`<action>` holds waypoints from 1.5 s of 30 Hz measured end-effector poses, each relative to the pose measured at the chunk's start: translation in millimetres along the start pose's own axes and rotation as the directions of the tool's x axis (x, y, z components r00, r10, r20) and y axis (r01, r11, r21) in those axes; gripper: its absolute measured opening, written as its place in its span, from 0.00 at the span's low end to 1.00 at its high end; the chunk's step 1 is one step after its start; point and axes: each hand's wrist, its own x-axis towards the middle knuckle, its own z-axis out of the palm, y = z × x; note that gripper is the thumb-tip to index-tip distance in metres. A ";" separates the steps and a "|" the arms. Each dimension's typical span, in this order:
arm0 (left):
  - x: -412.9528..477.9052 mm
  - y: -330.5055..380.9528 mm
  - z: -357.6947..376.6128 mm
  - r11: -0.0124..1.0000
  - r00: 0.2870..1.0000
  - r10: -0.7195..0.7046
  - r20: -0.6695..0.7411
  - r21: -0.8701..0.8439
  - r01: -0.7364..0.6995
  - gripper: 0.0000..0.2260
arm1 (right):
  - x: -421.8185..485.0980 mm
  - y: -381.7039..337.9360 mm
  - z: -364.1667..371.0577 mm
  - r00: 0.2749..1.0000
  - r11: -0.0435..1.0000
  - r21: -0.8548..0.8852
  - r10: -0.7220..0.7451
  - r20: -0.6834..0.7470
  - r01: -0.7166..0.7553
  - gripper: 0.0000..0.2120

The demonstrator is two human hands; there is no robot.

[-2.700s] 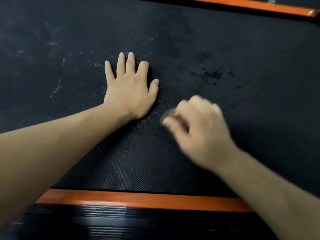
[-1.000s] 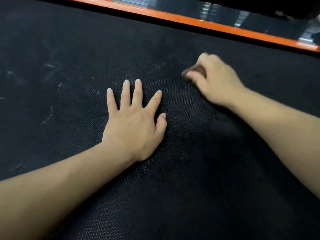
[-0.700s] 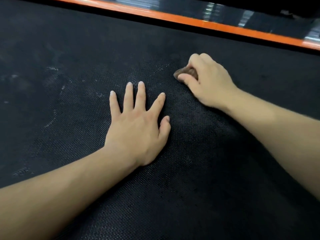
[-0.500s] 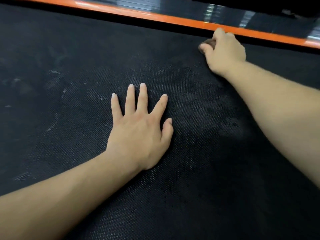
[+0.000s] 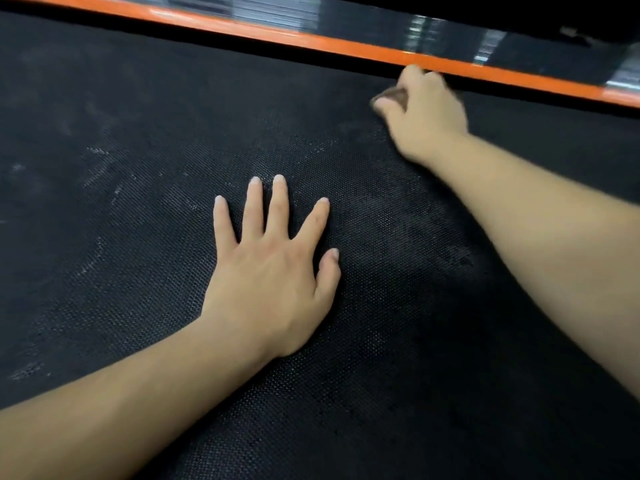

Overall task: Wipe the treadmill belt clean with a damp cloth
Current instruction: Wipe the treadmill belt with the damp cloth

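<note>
Head view: small brown cloth (image 5: 391, 96) at the far right of the treadmill belt (image 5: 138, 116), just beside the orange side rail (image 5: 311, 43), bunched in the curled fingers of the right hand (image 5: 420, 114). Darker patch (image 5: 433, 244) mid-belt, probably wiped already. Pale scuffs (image 5: 97, 168) at left, apparently unwiped; looks partly done. Left hand (image 5: 273, 271) spread flat, pressing on the belt.

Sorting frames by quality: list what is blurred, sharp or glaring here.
Head view: the right hand and the brownish cloth it grips are smeared by motion blur; the left hand, flat on the belt, is sharp, the weave showing; the glossy rail beyond the orange strip carries streaked glare.
</note>
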 end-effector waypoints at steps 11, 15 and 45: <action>0.3 0.7 1.0 1.000 1.000 -0.001 -0.006 0.005 0.001 0.29 | 22.6 38.1 -5.5 0.984 0.983 -0.052 0.176 -0.032 -0.177 0.20; 0.4 1.4 1.5 1.000 1.000 -0.012 -0.006 0.013 0.012 0.30 | 6.3 54.8 -12.9 0.998 0.998 -0.044 -0.033 0.053 0.036 0.17; 1.1 1.8 0.4 0.999 0.999 -0.031 0.035 0.019 0.030 0.31 | -95.6 47.5 -34.9 0.998 0.997 -0.034 -0.063 0.011 0.063 0.17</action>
